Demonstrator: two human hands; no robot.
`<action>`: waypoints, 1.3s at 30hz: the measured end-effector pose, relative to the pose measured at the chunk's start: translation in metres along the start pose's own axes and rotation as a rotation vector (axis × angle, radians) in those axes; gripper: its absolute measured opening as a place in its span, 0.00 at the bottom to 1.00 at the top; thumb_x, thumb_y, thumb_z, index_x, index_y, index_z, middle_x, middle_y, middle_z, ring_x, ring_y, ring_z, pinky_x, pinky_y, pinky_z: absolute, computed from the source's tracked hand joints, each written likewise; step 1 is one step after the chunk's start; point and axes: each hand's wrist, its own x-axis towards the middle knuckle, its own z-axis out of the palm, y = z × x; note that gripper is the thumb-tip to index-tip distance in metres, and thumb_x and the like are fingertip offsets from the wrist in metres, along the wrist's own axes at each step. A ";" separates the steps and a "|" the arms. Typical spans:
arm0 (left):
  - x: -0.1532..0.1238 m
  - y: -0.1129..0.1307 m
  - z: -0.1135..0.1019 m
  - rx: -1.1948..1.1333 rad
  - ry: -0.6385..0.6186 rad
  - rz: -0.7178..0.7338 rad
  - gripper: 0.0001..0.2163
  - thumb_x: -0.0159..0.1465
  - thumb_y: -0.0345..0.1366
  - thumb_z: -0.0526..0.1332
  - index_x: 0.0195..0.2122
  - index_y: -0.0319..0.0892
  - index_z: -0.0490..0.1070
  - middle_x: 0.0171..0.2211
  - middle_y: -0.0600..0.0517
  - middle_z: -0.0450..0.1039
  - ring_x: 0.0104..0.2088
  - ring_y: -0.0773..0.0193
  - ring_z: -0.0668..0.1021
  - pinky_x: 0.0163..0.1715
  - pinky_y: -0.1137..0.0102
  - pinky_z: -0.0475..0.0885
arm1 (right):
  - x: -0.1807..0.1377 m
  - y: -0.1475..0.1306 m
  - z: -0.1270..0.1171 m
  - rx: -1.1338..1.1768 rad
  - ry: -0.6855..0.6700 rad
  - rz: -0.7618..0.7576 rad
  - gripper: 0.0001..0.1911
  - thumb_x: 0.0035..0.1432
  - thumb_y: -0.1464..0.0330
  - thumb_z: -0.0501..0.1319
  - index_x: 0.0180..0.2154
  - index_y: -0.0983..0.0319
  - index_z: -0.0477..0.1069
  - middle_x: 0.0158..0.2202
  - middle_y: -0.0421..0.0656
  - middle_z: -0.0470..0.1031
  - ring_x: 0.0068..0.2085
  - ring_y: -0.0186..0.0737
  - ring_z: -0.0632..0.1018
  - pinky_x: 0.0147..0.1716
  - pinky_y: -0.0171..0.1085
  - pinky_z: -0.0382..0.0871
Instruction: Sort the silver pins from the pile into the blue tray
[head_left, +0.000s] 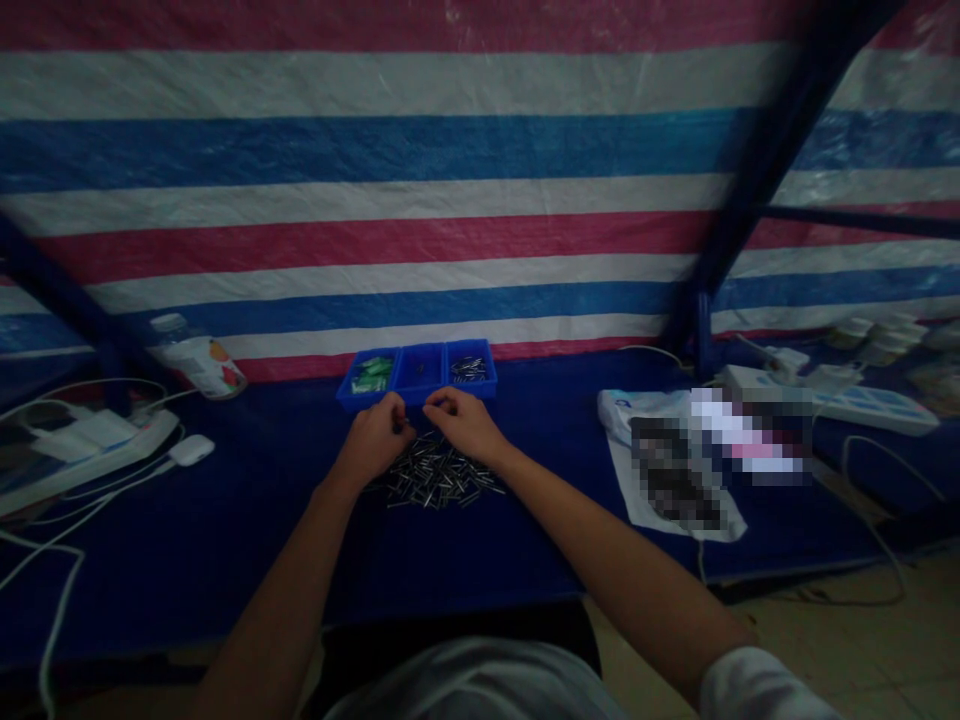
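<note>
The left hand (379, 435) and right hand (465, 425) are close but apart, fingers bent, at the far side of a pile of thin metal sticks (431, 480). The fingertips are dark and hard to see, so I cannot tell if either hand holds a stick. The hands hide a bit of the pile too. On the right, blocky squares hide what is on a white sheet (637, 500). The front edge of the blue table (255, 500) is close to the grey shirt (465, 685), and table top shows between that edge and the pile. Just behind the hands is a blue tray (431, 380) with three parts: green things (373, 375) on the left, a tiny dark bit (420, 368) in the middle, and shiny thin bits (469, 370) on the right
</note>
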 end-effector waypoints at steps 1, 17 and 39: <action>0.000 0.002 0.000 -0.015 0.020 0.036 0.07 0.54 0.32 0.58 0.29 0.45 0.58 0.25 0.56 0.67 0.26 0.64 0.71 0.28 0.70 0.61 | -0.001 0.000 0.000 -0.037 0.001 -0.033 0.08 0.57 0.67 0.61 0.39 0.62 0.73 0.26 0.38 0.72 0.28 0.33 0.71 0.29 0.34 0.63; -0.007 0.012 0.000 -0.107 0.039 0.133 0.06 0.55 0.33 0.59 0.29 0.45 0.60 0.25 0.57 0.67 0.26 0.66 0.70 0.28 0.71 0.63 | -0.007 -0.003 -0.001 -0.163 -0.122 -0.265 0.09 0.60 0.67 0.58 0.37 0.61 0.76 0.33 0.40 0.78 0.32 0.33 0.74 0.32 0.33 0.61; -0.007 0.011 -0.001 -0.132 0.081 0.135 0.06 0.59 0.38 0.59 0.29 0.43 0.65 0.24 0.56 0.68 0.25 0.66 0.70 0.28 0.72 0.65 | -0.003 -0.004 -0.002 -0.122 -0.058 -0.218 0.07 0.59 0.71 0.59 0.35 0.62 0.76 0.34 0.41 0.79 0.34 0.34 0.76 0.36 0.34 0.65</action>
